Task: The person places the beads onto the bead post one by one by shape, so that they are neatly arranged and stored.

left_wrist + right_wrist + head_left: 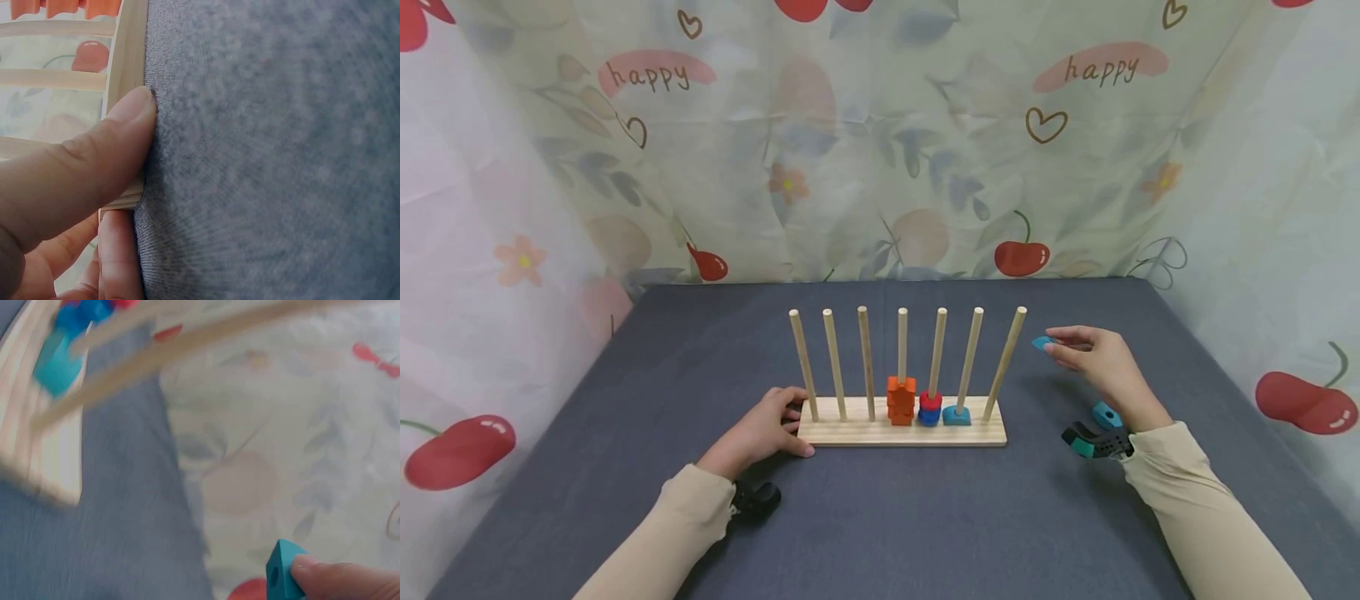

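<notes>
A wooden peg stand (850,433) with several upright pegs rests on the dark table. At its left end my left hand (765,423) holds the base, thumb along the front edge (134,103) and fingers at the end face. Out to the right of the last peg, my right hand (1097,354) pinches a blue half-round block (1042,342) above the table; a hole shows in its flat side in the right wrist view. Orange blocks (901,402) are stacked on the middle peg. Beside them sit a red ring (931,401) over a blue one, then another blue half-round block (957,416).
A loose blue block (1106,415) with a hole lies on the table near the right wrist, partly behind the black wrist strap (1093,442). Printed curtains (880,167) hang around the back and sides of the table.
</notes>
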{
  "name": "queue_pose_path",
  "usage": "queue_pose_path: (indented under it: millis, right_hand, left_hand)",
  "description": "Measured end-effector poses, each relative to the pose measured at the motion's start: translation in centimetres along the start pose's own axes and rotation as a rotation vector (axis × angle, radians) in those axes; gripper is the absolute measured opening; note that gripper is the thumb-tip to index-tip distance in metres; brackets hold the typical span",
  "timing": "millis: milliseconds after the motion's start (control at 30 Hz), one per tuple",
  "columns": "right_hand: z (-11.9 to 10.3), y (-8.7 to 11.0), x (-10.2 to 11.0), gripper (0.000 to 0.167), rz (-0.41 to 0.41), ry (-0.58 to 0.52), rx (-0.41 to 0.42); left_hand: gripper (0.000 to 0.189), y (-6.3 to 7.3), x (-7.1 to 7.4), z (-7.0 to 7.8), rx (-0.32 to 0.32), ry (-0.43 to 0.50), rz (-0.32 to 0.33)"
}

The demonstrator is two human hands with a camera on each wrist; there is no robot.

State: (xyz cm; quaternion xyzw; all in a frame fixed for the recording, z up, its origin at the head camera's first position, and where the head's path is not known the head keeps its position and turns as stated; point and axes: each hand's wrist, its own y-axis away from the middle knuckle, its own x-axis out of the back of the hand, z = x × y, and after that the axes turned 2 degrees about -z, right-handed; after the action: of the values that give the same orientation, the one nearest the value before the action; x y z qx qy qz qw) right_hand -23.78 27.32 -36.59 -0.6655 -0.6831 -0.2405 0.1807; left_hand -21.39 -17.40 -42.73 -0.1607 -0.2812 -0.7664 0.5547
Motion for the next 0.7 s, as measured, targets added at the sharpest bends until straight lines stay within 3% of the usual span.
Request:
queue_pose_path:
  millis: [233,433,700]
  right_hand:
    - [-3.0,1.7,-0.8,0.053,0.107,-0.029,0.082]
    - [-5.7,3.3,-0.9,0.046,0.238,-0.198,0.232]
    - [-8.4,5.0,-1.1,0.036,0.331,-0.498,0.451]
  left_hand:
    - [0.081,0.1,0.0,0.1,0.009,-0.006,0.001]
    - [0.082,0.0,0.1,0.2,0.003,-0.01,-0.001]
    - [0.082,0.0,0.1,0.1,0.006,-0.014,-0.001]
